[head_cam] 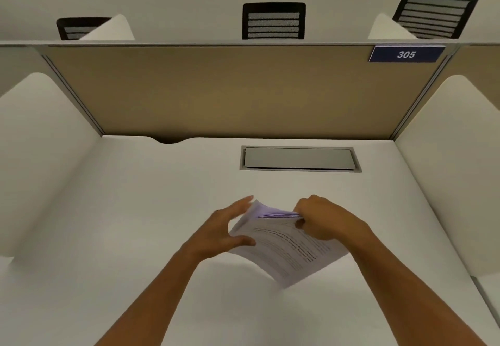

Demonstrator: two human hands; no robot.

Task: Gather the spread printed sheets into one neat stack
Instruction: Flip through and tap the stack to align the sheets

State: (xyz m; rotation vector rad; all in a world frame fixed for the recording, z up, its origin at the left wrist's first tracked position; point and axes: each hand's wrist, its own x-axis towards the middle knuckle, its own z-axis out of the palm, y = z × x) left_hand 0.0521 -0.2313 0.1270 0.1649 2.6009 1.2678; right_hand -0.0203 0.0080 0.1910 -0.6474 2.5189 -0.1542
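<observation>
A bundle of printed sheets (286, 248) is held above the white desk (135, 224), tilted with one corner pointing toward me. Its far edges fan apart slightly and are not flush. My right hand (322, 219) grips the bundle's far right edge, fingers curled over it. My left hand (224, 229) lies against the left edge with fingers straight and the thumb under the near side.
A grey cable hatch (299, 158) is set into the desk behind the hands. White side dividers (46, 134) and a tan back panel (230, 91) enclose the desk. A blue "305" sign (405, 54) hangs top right. Black chair backs (273, 20) show beyond.
</observation>
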